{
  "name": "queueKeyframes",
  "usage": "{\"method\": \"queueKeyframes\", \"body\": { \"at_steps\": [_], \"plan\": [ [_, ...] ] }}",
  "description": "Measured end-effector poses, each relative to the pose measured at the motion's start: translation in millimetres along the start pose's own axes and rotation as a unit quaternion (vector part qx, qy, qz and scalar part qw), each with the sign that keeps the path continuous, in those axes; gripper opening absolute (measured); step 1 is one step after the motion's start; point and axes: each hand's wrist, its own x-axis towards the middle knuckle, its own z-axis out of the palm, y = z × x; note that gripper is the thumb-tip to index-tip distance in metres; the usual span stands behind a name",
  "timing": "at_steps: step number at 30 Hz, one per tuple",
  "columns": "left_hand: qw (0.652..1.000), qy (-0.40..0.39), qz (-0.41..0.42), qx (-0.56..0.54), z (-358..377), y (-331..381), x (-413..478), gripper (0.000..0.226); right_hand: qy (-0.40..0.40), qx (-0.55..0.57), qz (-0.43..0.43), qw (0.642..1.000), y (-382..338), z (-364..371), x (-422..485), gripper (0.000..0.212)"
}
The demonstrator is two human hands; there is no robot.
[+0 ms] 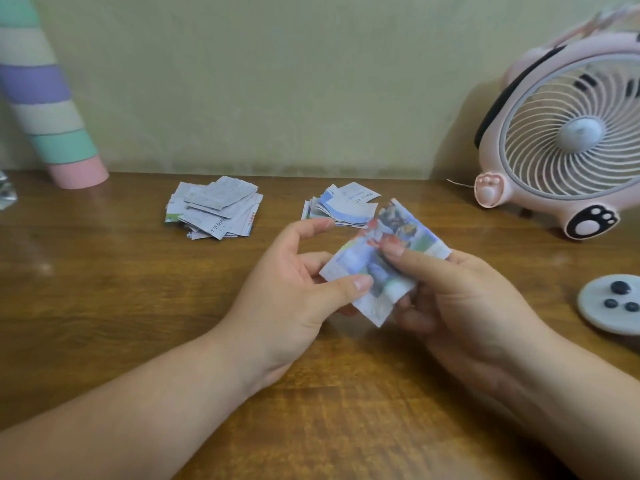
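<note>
- A paper scrap (403, 225) is held up just above the table (138, 306), near the middle, between both hands.
- It's pinched by the left hand (298, 289) at its lower left edge, thumb on top and fingers underneath. The index finger is stuck out straight and isn't touching the paper.
- It's gripped by the right hand (467, 299) too, with the thumb pressed on the printed face and the other fingers curled under it.
- The scrap is thin, glossy-looking printed paper, roughly four-sided and tilted like a diamond. The edges are uneven, and the bottom corner is left hanging free.
- Colour photo print is seen on it: reds and dark blues up top, pale blue and green lower down, plus a white margin along the edges. The detail is too blurred to be read.
- The table is brown wood with visible grain and a slight sheen.
- Two loose heaps of similar cut paper are laid further back. The left pile (214, 209) is mostly greyish text pieces, while the right pile (343, 207) is bluer and sits just behind the scrap.
- A pink plastic fan (568, 133) with a round spiral grille and paw-shaped feet is parked at the right.
- A pastel-striped tube (45, 98) is leaned against the wall at the left.
- A flat round white disc (609, 303) with three dark dots is seen at the right edge.
</note>
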Motion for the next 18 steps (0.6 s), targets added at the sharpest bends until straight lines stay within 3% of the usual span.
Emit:
{"method": "queueKeyframes", "body": {
  "at_steps": [4,12,18],
  "plan": [
    [1.0,-0.019,0.011,0.011,0,-3,-1,0.067,-0.014,-0.07,0.024,0.997,6,2,1,0.021],
    [0.998,-0.044,0.035,-0.017,-5,-7,0,0.031,0.074,-0.006,0.031,0.997,-9,-2,2,0.009],
    [0.996,-0.066,0.054,0.014,-7,-10,-1,0.033,0.068,-0.007,0.046,0.997,-11,-2,2,0.006]
  ]
}}
